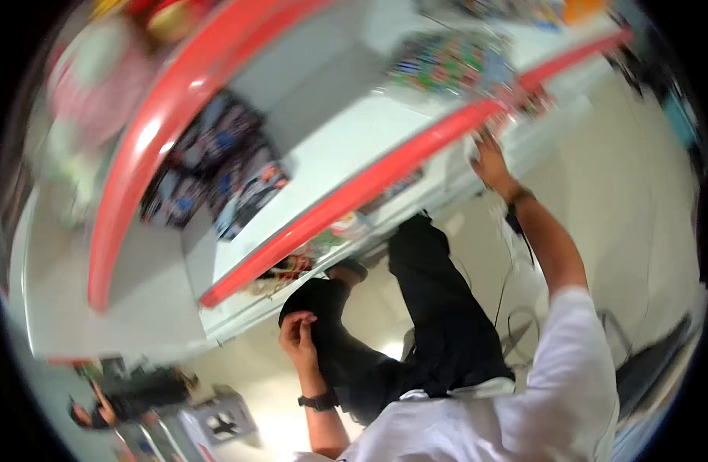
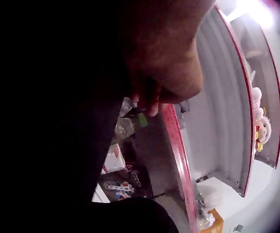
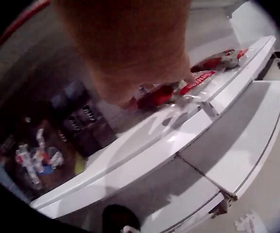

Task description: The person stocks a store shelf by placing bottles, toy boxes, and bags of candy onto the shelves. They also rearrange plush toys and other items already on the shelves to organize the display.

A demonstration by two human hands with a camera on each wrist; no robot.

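Note:
My right hand [image 1: 492, 163] reaches in at the shelf unit's lower front, below the red shelf edge, with its thumb spread from the fingers. In the right wrist view its fingertips are at a clear plastic packet [image 3: 198, 82] with red contents on a white ledge; the back of the hand hides part of it. My left hand [image 1: 298, 339] is by the left knee, fingers loosely bent and holding nothing. In the left wrist view that hand [image 2: 166, 73] is partly in shadow in front of the shelves.
A curved red shelf edge [image 1: 408, 171] fronts a white shelf. On it are a clear bag of colourful small pieces [image 1: 450, 65] and dark patterned packages [image 1: 223, 158]. Plush toys [image 1: 107, 85] sit higher at left. Cables [image 1: 508, 285] lie on the floor.

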